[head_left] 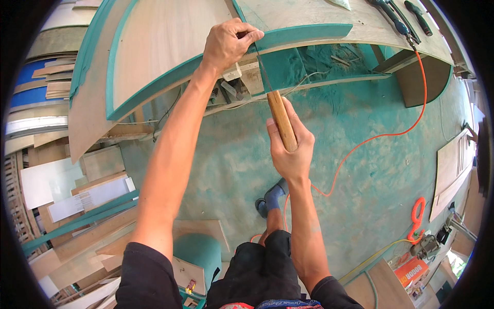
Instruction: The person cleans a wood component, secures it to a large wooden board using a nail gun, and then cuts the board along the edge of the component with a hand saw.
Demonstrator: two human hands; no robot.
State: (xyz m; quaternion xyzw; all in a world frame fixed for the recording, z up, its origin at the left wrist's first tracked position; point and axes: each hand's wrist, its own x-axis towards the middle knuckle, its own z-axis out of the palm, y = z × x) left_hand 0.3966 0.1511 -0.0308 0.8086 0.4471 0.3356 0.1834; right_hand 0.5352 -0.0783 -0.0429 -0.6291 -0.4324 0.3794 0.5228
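Note:
My right hand (292, 144) is wrapped round the thick wooden handle of a file (280, 116), thumb and fingers along its sides. Its thin dark blade runs up and away from the handle, seen nearly edge-on. At the blade's far end my left hand (229, 45) is closed, thumb and fingers pinched about the tip; the exact grip is partly hidden. Directly beside the blade and under my left hand lies the green edge strip (309, 36) of a large curved wooden panel (170, 31).
An orange air hose (355, 149) trails from a dark air tool (393, 18) on the bench across the green floor. Offcuts and boards (92, 198) are stacked at left. An open shelf (283, 69) under the worktop holds dust and small items. A green stool (198, 252) stands near my left leg.

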